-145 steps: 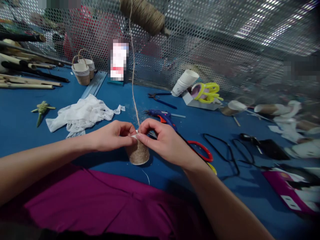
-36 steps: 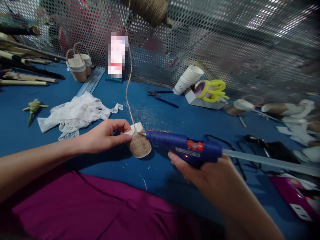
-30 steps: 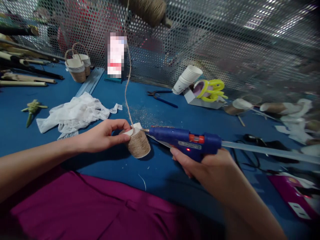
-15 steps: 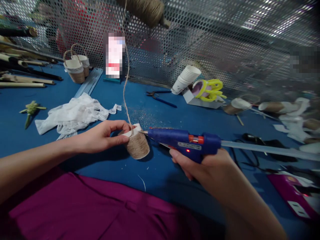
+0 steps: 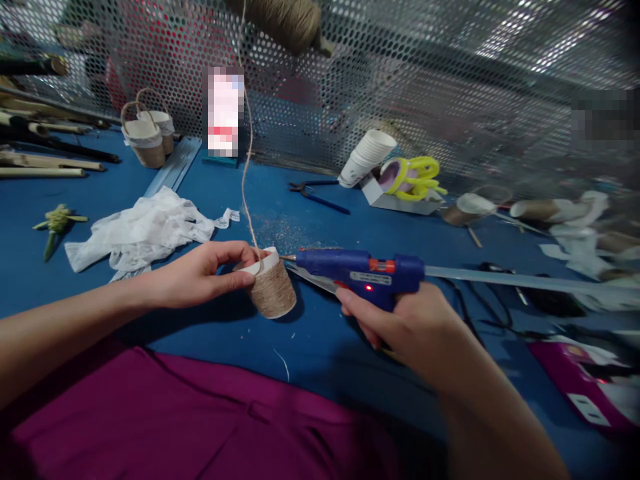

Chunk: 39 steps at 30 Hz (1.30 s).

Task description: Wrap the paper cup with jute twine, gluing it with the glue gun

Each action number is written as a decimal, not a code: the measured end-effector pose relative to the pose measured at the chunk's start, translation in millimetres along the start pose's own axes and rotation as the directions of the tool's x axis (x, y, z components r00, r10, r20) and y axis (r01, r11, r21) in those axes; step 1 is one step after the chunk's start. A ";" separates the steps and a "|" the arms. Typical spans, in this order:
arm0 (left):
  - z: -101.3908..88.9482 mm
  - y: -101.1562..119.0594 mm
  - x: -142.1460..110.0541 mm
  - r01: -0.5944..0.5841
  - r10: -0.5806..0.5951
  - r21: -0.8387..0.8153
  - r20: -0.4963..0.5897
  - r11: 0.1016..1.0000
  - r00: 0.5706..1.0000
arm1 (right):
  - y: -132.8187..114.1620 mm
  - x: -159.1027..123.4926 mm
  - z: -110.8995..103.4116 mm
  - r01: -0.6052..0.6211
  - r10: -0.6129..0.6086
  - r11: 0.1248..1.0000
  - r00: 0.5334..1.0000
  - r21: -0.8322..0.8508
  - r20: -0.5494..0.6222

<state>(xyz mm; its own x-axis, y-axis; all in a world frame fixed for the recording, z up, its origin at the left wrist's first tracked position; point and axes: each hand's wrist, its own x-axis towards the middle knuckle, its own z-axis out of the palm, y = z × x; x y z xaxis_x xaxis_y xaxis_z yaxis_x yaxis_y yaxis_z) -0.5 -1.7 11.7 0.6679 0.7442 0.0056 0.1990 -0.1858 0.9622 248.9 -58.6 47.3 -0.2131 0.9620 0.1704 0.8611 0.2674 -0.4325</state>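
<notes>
My left hand point(image 5: 215, 273) pinches the rim of a small paper cup point(image 5: 273, 290), tilted and wrapped in brown twine up to near its white top. From the cup the loose twine point(image 5: 247, 177) runs up to a large spool point(image 5: 280, 23). My right hand point(image 5: 395, 313) is wrapped round a blue glue gun point(image 5: 345, 270) with a red light on its side. A long clear glue stick sticks out of its back. The gun's metal tip is close to the cup's rim; whether they touch I cannot tell. Scissor blades point(image 5: 317, 277) lie below the gun, partly hidden.
White lace point(image 5: 145, 227) lies left of the cup. Farther back stand two twine-wrapped cups with handles point(image 5: 147, 153), a screen point(image 5: 223, 113), pliers point(image 5: 320, 197), stacked paper cups point(image 5: 367, 157) and a box with yellow cord point(image 5: 407, 190). A purple power strip point(image 5: 575, 387) sits at right, sticks at left.
The glue gun's tip has drawn slightly up and away from the twine at the cup's rim, uncovering more of the scissor blades. My left hand keeps its hold on the cup.
</notes>
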 end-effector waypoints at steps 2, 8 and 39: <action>0.1 -0.2 0.1 0.003 -0.002 -0.017 0.001 1.000 1.000 | -3.7 0.8 -1.3 -0.100 0.096 0.992 0.994 0.077 0.054; 0.0 0.4 0.1 0.011 -0.010 -0.010 0.010 1.000 1.000 | -9.1 -10.0 0.6 -0.165 0.157 0.961 0.986 0.220 0.055; -2.1 -1.0 1.2 -0.020 0.020 -0.008 0.032 1.000 0.999 | -4.5 4.9 -1.6 -0.348 0.317 0.923 0.930 0.167 0.185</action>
<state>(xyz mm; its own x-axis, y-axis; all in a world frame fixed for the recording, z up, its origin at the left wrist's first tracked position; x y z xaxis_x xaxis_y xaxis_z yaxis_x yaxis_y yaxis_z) -1.4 0.7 11.3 0.6942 0.7196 0.0166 0.1799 -0.1958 0.9640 244.7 -55.2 51.6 -0.0105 0.9898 -0.1422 0.7915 -0.0787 -0.6061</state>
